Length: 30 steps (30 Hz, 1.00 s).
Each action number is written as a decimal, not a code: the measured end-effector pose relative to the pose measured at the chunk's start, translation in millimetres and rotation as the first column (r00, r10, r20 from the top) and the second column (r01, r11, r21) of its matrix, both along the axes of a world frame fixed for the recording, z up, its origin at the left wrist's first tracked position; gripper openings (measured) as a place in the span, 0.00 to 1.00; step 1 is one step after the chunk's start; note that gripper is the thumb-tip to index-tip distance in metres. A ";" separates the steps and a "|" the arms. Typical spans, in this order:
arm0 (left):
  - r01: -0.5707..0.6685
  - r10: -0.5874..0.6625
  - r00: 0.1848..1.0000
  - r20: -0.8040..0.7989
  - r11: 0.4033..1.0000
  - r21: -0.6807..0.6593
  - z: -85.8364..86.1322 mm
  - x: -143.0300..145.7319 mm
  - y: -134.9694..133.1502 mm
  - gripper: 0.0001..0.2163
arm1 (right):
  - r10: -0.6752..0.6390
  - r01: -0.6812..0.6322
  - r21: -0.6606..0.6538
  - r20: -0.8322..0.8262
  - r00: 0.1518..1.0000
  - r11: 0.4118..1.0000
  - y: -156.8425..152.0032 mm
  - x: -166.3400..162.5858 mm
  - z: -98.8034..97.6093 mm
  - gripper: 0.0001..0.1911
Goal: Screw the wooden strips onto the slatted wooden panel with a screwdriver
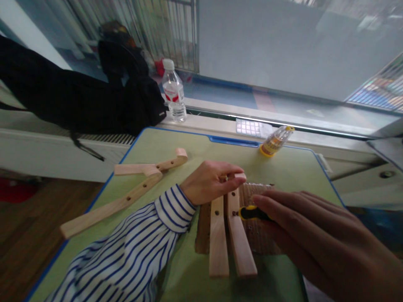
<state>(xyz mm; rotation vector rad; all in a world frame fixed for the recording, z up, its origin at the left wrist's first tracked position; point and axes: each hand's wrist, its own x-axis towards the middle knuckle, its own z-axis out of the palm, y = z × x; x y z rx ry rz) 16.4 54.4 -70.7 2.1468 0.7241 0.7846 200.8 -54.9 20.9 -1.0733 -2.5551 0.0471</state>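
My left hand (209,180) presses its fingers and thumb round the far end of the right-hand wooden piece (242,247), a pale strip with dark holes. Beside it on the left lies a similar wooden strip (218,247), partly under my hand. Both rest on a sheet of corrugated cardboard (260,237). My right hand (321,230) is closed round a short yellow-and-black screwdriver (250,212). Its tip meets a dark hole in the right-hand piece; the rest of the handle is hidden by my fingers.
Two more curved wooden pieces, one nearer (113,205) and one farther (135,169), lie left on the green blue-edged table (192,144). A yellow-capped bottle (274,142) stands at the far edge. Behind are a water bottle (174,94) and a black bag (138,96).
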 end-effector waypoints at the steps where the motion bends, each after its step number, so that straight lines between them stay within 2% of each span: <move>1: 0.001 -0.001 1.000 0.002 1.000 -0.003 -0.1 0.0 0.0 0.15 | -0.003 0.003 -0.001 0.004 1.000 1.000 -0.1 -0.1 -0.3 0.23; 18: 0.082 -0.079 0.997 0.026 0.992 -0.094 0.2 -3.7 3.5 0.17 | 0.014 -0.015 0.007 0.042 0.999 1.000 3.4 -0.6 -1.2 0.19; 26: 0.076 -0.076 0.997 0.014 0.995 -0.066 -1.8 -3.1 3.7 0.18 | 0.024 -0.025 0.026 0.031 0.999 0.999 3.4 -2.8 1.5 0.17; 30: 0.056 -0.057 0.998 -0.035 0.998 -0.028 -1.2 -4.2 3.4 0.17 | 0.022 -0.022 -0.005 0.013 1.000 1.000 5.0 -4.8 2.4 0.17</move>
